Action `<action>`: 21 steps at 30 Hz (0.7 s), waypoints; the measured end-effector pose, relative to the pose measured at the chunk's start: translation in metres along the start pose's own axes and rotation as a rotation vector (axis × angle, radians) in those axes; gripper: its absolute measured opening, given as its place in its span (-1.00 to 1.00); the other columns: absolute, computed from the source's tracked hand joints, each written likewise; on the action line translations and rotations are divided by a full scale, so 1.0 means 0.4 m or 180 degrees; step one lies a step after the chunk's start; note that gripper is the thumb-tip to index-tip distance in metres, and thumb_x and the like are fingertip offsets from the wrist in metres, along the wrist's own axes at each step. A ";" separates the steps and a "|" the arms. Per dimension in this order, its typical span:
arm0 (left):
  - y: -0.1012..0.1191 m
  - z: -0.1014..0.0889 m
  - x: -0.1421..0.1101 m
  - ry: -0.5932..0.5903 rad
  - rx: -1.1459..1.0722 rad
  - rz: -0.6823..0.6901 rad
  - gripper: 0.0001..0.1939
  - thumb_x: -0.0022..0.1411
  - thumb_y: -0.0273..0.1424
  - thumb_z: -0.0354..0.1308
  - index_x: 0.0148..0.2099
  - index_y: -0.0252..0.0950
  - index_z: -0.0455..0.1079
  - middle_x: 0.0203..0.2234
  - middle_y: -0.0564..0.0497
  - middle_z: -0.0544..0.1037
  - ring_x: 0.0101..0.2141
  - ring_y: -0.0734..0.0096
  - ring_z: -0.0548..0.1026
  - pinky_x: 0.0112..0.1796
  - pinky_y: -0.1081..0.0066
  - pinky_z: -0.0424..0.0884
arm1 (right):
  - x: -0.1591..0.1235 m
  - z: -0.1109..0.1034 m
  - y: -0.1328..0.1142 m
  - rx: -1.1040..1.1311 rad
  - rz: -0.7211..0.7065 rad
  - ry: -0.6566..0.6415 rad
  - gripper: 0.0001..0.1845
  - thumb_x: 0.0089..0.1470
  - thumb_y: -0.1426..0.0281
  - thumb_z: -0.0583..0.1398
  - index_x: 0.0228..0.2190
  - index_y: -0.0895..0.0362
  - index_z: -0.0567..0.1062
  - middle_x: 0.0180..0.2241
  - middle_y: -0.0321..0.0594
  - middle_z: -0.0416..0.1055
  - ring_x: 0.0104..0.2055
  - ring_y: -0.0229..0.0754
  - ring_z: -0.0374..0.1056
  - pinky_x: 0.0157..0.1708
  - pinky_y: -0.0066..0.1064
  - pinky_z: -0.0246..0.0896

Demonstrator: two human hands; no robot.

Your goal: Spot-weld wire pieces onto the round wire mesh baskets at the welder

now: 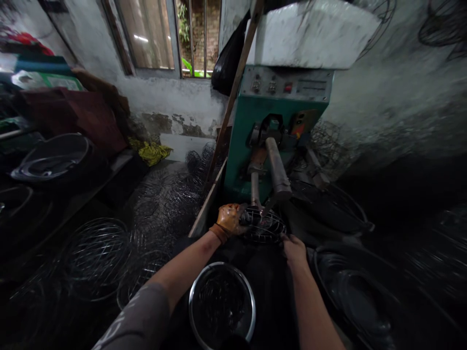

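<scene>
Silver-rimmed bowl (pixel 252 297): bottom centre of the frame, dark inside, with thin shiny pieces in it too dim to make out.
Grey sleeve (pixel 140 311): bottom left, on the person's left arm.
Wire cage (pixel 262 227): centre of the frame, just below the middle – a rounded frame of thin bars, held between both hands at the rod ends.
Left hand (pixel 229 218): in an orange glove, fingers curled nearly closed on the cage's left side; some fingertips are hidden.
Right hand (pixel 294 249): bare, fingers drawn together in a pinch on the cage's right edge.
Green machine (pixel 235 146): upper centre-right, with knobs along its top panel.
Thick rod (pixel 278 170): slanting down from the machine towards the cage; a thinner rod (pixel 255 187) stands to its left. Whether either tip touches the wire – cannot tell.
White box (pixel 310 36): top right of centre, resting on the machine.
Wire rings (pixel 95 250): heaped at lower left.
Black tub (pixel 54 158): left edge, mid-height.
Yellow cloth (pixel 153 153): left of centre, crumpled.
</scene>
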State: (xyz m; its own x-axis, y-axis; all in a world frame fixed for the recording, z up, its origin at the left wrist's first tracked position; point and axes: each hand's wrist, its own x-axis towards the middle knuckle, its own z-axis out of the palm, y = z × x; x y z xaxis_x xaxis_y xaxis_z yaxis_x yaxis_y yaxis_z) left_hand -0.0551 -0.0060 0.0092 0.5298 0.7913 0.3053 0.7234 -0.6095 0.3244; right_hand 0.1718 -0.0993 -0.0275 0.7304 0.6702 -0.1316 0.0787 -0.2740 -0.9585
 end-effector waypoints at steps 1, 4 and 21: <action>0.001 0.001 0.002 -0.0001 0.0023 -0.0004 -0.13 0.00 0.11 0.28 0.27 -0.24 0.36 -0.04 -0.16 0.58 -0.06 -0.05 0.54 -0.03 0.05 0.44 | 0.001 0.000 -0.001 0.0056 0.0098 -0.0056 -0.56 -0.32 0.06 0.36 -0.64 0.04 0.27 -0.77 -0.44 0.12 -0.68 -0.30 0.05 -0.69 -0.44 -0.01; -0.001 0.001 0.007 -0.0004 0.0044 0.0020 -0.15 0.02 0.12 0.27 0.27 -0.23 0.36 -0.02 -0.17 0.57 -0.05 -0.04 0.54 -0.02 0.06 0.44 | 0.001 -0.002 -0.004 0.0158 0.0318 -0.0169 -0.56 -0.33 0.06 0.36 -0.62 0.05 0.29 -0.76 -0.44 0.14 -0.68 -0.33 0.01 -0.71 -0.46 -0.07; 0.065 -0.058 0.030 -0.0355 0.0364 0.0262 -0.20 0.15 0.12 0.17 0.29 -0.25 0.29 -0.04 -0.16 0.54 -0.08 -0.06 0.51 -0.10 0.05 0.39 | -0.017 0.004 0.011 0.0354 0.0875 -0.0158 -0.55 -0.21 0.06 0.38 -0.48 0.08 0.32 -0.78 -0.54 0.10 -0.78 -0.38 -0.04 -0.78 -0.54 -0.22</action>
State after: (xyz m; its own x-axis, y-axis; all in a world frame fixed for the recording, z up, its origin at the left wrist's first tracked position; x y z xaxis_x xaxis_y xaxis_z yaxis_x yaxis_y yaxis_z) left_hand -0.0402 -0.0136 0.0421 0.6305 0.7434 0.2232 0.7179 -0.6679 0.1965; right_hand 0.1661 -0.1041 -0.0312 0.6797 0.6151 -0.3996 -0.1942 -0.3745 -0.9067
